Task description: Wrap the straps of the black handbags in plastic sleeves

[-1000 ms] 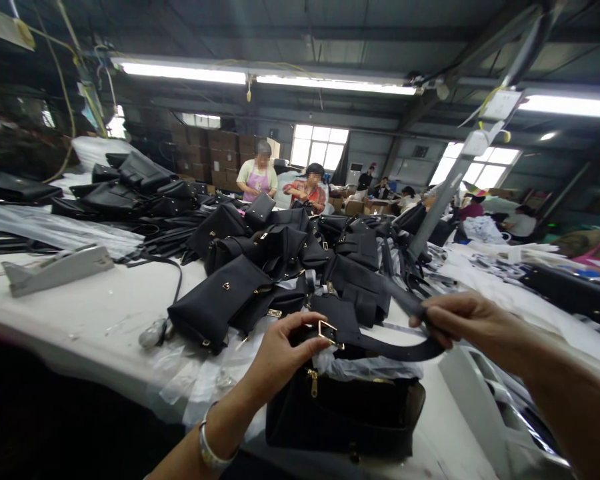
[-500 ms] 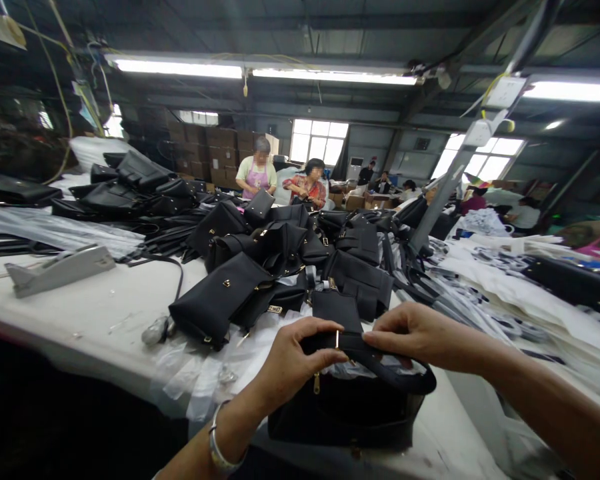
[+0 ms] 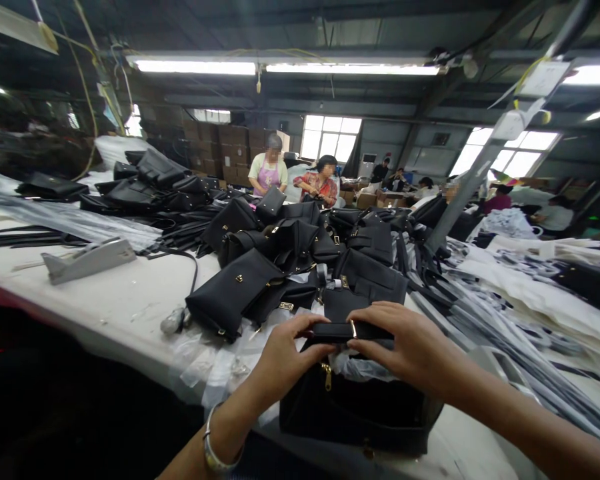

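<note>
Hands at work on a black strap over an open bag, near edge of the table (image 3: pixel 130 303); left hand (image 3: pixel 280 360) pinches the left end of the strap (image 3: pixel 335 331) between thumb and fingertips, wrist bearing a metal bangle (image 3: pixel 215 453); right hand (image 3: pixel 410 347) curls over the right part of the strap, thumb and forefinger closed on it just beside a small gold buckle (image 3: pixel 353 328). Strap lies level between the two hands, directly above the mouth of the black bag (image 3: pixel 355 413), which stands on the table against the person's body; crumpled clear plastic stuffing (image 3: pixel 360 367) shows in the bag's opening, and a gold zip pull (image 3: pixel 326 377) hangs at its front left. Pile of black bags (image 3: pixel 290 260) covers the middle of the table, farther off; loose straps (image 3: pixel 180 230) lie to the far left of the pile; grey metal piece (image 3: pixel 87 259) lies on bare table at left; other people (image 3: pixel 290 175) work at the far end.

Risks, as judged: the grip is light at both ends, so the strap could slip from the fingertips and drop into the bag; the buckle could scratch the strap's face if dragged across it; the stuffing could snag on the buckle.
</note>
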Demonstrator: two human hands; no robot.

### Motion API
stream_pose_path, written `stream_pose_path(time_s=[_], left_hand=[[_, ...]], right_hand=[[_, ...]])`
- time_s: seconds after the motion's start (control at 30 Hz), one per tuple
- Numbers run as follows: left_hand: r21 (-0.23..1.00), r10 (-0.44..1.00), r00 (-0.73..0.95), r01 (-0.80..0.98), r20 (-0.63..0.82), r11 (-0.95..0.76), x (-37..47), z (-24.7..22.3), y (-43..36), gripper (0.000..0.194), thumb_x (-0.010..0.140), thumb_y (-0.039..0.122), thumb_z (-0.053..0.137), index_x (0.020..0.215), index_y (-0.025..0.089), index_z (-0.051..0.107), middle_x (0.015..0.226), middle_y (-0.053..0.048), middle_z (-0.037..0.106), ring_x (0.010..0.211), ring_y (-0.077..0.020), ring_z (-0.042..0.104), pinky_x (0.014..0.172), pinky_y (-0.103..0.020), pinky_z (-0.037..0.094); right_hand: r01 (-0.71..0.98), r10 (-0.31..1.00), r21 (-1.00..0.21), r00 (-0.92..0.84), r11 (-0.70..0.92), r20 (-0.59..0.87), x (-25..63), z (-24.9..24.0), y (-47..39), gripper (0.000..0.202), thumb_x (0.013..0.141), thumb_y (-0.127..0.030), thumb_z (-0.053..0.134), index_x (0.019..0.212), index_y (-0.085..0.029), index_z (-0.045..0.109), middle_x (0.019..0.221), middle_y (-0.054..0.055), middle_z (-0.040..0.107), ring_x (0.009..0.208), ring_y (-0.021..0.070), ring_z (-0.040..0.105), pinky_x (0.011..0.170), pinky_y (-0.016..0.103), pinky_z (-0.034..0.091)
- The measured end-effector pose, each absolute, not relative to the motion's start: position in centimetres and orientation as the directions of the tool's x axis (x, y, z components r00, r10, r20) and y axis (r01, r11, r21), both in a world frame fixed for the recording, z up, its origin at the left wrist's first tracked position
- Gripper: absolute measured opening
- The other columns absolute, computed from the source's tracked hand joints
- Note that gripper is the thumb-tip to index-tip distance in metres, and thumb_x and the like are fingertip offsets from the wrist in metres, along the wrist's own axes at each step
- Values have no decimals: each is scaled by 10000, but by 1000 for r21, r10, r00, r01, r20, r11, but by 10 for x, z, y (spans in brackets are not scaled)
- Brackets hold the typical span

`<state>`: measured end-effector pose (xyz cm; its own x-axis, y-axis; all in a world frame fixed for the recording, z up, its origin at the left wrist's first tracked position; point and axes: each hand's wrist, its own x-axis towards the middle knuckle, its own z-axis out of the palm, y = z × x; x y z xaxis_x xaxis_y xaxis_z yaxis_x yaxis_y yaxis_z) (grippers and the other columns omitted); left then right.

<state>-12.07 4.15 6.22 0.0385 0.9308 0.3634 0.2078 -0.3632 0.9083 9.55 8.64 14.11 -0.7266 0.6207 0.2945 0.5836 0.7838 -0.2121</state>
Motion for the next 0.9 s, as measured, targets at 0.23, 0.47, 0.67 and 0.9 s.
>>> stream_pose_path(time_s=[0.23,0.47,0.67,0.9], left_hand=[[934,943,13,137,333,-331,-132,56,38,341,790,236,782,1125,199,735,1086,-47,758,1005,-216,693,937,-298,519],[939,941,-29,-49,338,-340,-124,57,42,303,857,385,720,1100,204,734,1012,-47,744,902,-188,689,824,-249,526],[938,951,-166,-188,262,-291,-139,52,41,236,831,379,749,928,163,746,869,-38,725,820,-147,654,763,-211,507],[948,927,-338,-208,162,-241,-165,43,39,405,887,531,619,1076,175,666,958,-69,690,755,-154,641,517,-188,458]], right_hand=[[644,742,-390,-641,659,196,94,134,92,282,918,-383,606,1159,-240,637,1122,51,702,1014,257,653,855,360,500],[583,653,-302,-714,754,251,89,133,92,277,881,-300,610,1145,-232,659,1120,69,704,1060,272,635,915,400,495],[625,664,-227,-715,747,219,95,139,90,277,897,-358,619,1146,-249,672,1110,68,719,1146,329,602,945,470,486],[643,681,-227,-698,732,219,98,138,92,247,891,-355,659,1112,-245,674,1059,58,725,948,270,679,810,402,538]])
